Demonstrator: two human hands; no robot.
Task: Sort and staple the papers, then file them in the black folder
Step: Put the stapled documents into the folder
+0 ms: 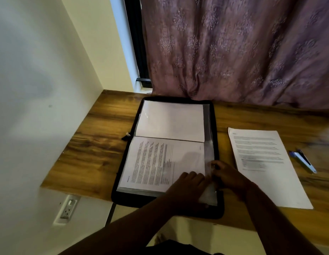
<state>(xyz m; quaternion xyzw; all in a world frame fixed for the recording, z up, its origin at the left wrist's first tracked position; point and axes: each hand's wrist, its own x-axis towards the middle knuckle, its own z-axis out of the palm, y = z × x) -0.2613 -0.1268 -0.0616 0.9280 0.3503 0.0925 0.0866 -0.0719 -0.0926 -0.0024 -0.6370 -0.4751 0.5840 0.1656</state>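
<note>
Two hands work at the open black folder [167,203] on the desk's [97,144] near edge, left hand [185,188] pressing the sleeved printed page [156,164] flat, right hand [228,175] pinching the clear sleeve's [208,157] edge; filing seems underway, the loose sheet [266,166] likely next.

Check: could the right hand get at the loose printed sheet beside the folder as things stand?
Probably yes. The right hand sits at the black folder's right edge, and the loose printed sheet lies flat on the table just beyond it, uncovered, with nothing between.
</note>
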